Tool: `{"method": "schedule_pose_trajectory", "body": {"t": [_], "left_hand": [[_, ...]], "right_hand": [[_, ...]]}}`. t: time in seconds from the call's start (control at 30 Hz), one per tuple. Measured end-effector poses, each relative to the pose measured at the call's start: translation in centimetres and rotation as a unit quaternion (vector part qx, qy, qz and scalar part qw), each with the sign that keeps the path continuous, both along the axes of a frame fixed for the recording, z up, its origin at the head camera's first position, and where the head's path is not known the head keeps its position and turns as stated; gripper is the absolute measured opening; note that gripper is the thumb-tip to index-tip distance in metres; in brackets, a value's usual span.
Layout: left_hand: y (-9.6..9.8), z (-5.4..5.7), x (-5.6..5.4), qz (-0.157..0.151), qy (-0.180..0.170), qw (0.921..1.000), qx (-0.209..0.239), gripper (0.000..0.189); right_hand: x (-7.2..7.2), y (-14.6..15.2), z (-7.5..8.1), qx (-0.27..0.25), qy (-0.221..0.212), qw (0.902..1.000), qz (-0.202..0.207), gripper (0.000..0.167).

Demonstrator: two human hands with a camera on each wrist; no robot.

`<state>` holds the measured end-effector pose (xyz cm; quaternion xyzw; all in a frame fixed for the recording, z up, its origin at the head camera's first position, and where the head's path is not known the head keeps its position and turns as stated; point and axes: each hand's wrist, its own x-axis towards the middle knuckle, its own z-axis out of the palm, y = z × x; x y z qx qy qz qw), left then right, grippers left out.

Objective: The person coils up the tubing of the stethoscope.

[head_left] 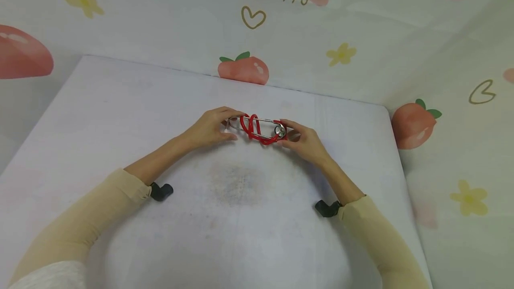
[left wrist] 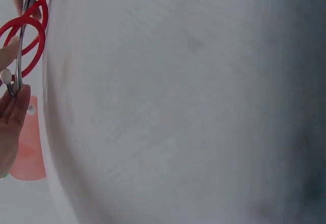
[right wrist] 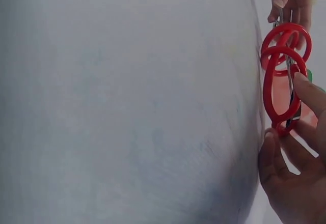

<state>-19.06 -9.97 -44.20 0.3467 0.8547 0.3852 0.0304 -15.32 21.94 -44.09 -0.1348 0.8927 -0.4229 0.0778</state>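
A stethoscope [head_left: 261, 129] with red tubing wound around its metal ear tubes is held between the two hands near the middle of the table. My left hand [head_left: 210, 127] grips the ear-tube end. In the left wrist view, its fingertips touch the metal by a white eartip [left wrist: 5, 76]. At the other end, my right hand [head_left: 306, 143] holds the bundle, thumb and fingers around the red tubing beside the round metal chest piece [head_left: 279, 131]. The right wrist view shows loops of red tubing [right wrist: 270, 89] above the right hand's fingers.
The white table [head_left: 241, 231] has a greyish smudge in front of the hands. Behind and to the right hangs a white backdrop [head_left: 160, 21] printed with peaches, flowers and hearts. A black wrist device [head_left: 162, 191] sits at each cuff.
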Motion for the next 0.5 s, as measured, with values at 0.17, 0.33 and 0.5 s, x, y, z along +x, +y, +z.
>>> {"method": "schedule_pose_trajectory", "body": {"t": [0.17,0.33,0.5], "left_hand": [[0.09,0.07,0.03,0.017,-0.018,0.9997,-0.008,0.062],[0.09,0.19,0.12,0.031,-0.024,0.9991,-0.017,0.060],[0.04,0.15,0.12,0.034,-0.032,0.9987,-0.017,0.061]], "right_hand": [[-0.39,-0.03,0.24,0.016,-0.020,0.9997,0.001,0.063],[-0.62,-0.10,0.54,0.031,-0.045,0.9985,0.000,0.060],[-0.82,-0.09,0.61,0.036,-0.063,0.9974,-0.007,0.059]]}}
